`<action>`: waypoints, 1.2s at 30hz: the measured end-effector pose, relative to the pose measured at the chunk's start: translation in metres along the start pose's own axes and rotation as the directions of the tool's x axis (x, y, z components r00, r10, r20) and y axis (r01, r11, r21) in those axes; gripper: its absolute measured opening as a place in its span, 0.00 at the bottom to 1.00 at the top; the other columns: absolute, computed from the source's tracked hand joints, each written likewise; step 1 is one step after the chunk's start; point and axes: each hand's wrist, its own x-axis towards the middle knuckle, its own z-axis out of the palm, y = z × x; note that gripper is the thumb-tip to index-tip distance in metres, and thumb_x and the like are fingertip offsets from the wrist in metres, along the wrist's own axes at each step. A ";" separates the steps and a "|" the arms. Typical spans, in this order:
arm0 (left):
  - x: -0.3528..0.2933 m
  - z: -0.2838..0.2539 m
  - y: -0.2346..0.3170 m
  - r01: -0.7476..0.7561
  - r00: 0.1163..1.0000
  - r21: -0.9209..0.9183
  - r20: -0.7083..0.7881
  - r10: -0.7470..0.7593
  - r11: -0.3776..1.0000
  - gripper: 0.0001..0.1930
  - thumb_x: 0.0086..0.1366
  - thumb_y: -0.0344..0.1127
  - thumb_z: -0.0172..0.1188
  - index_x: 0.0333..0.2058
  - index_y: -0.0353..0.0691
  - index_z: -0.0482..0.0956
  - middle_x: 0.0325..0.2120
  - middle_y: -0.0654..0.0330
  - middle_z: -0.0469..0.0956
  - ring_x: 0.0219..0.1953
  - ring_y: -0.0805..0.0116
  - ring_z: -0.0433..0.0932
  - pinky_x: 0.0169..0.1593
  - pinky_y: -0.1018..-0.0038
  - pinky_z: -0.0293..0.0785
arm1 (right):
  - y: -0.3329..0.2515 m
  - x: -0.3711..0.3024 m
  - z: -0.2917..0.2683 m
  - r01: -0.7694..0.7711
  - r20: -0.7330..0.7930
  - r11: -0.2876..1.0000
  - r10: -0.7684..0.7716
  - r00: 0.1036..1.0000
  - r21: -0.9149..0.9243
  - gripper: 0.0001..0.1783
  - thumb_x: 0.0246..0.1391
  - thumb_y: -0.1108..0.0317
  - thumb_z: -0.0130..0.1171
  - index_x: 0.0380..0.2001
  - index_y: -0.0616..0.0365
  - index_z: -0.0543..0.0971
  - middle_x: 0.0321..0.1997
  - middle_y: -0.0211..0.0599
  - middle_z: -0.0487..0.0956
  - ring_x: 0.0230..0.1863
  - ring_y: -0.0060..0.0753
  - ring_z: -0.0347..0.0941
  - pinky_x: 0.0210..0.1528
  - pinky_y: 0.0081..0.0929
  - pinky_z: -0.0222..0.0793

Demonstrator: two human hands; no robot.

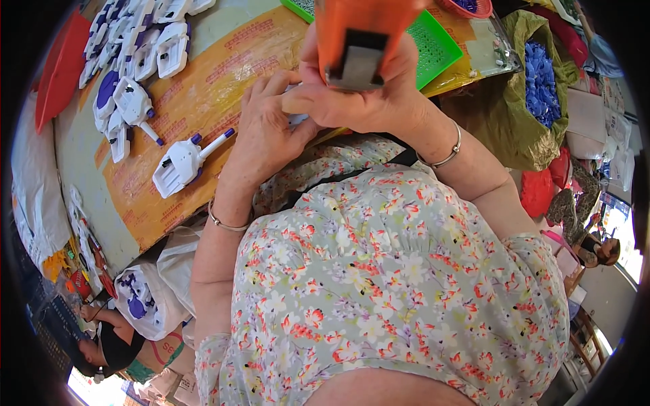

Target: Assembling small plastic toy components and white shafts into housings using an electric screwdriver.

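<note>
My right hand (369,108) is wrapped round an orange power tool (369,27), held upright close to the camera. The tool looks like an electric screwdriver, but its working tip is hidden. Just left of it, my left hand (264,128) curls its fingers over a small whitish plastic piece (298,119), mostly covered by the fingers. On the table to the left lies a white plastic toy body (177,168) with a stick-like neck and purple ends. Farther up, several similar white shells (135,101) lie in a heap, some with purple parts.
Orange-yellow printed sheeting (223,74) covers the table. A green perforated tray (437,51) and a red basket (474,7) stand at the far side. To the right hangs an olive sack (521,135) of blue pieces (542,81). A white bag (145,298) sits at lower left. People sit at both sides.
</note>
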 end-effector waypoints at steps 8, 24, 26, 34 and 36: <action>0.003 -0.004 0.003 -0.054 0.998 0.084 0.034 0.051 0.995 0.23 0.56 0.38 0.73 0.52 0.48 0.83 0.49 0.58 0.78 0.53 0.49 0.73 0.61 0.55 0.66 | -0.021 0.009 0.002 -0.120 -0.145 0.975 0.148 0.978 0.186 0.16 0.45 0.72 0.80 0.32 0.60 0.80 0.28 0.29 0.78 0.28 0.18 0.73 0.32 0.19 0.70; 0.004 -0.028 0.022 0.397 0.913 0.419 -0.089 -0.398 0.817 0.28 0.68 0.59 0.59 0.29 0.33 0.78 0.25 0.44 0.81 0.29 0.39 0.80 0.34 0.52 0.72 | -0.031 -0.006 -0.061 -0.308 -0.391 0.935 0.354 0.849 0.178 0.17 0.50 0.70 0.77 0.37 0.60 0.78 0.27 0.26 0.78 0.26 0.15 0.72 0.29 0.19 0.68; 0.000 -0.028 0.024 0.316 0.948 0.362 -0.159 -0.276 0.877 0.18 0.65 0.46 0.64 0.35 0.32 0.80 0.34 0.45 0.83 0.31 0.43 0.80 0.36 0.54 0.73 | -0.032 -0.009 -0.062 -0.352 -0.352 0.934 0.352 0.867 0.068 0.15 0.50 0.70 0.77 0.32 0.60 0.78 0.27 0.26 0.77 0.26 0.15 0.71 0.29 0.19 0.67; 0.000 -0.030 0.021 0.008 0.999 0.276 -0.044 0.005 0.961 0.25 0.54 0.27 0.63 0.53 0.37 0.79 0.51 0.47 0.76 0.50 0.46 0.76 0.57 0.56 0.73 | 0.031 -0.010 -0.072 0.114 -0.275 0.982 -0.070 0.959 0.147 0.17 0.49 0.75 0.75 0.39 0.62 0.77 0.28 0.28 0.79 0.28 0.17 0.74 0.32 0.20 0.71; -0.002 -0.032 0.020 0.003 1.000 0.293 -0.004 -0.002 0.956 0.26 0.54 0.26 0.62 0.54 0.38 0.79 0.51 0.47 0.76 0.52 0.44 0.74 0.60 0.56 0.71 | 0.032 -0.010 -0.071 0.493 -0.143 0.845 -0.472 0.870 0.208 0.18 0.49 0.76 0.75 0.40 0.62 0.77 0.28 0.29 0.79 0.28 0.18 0.75 0.32 0.20 0.72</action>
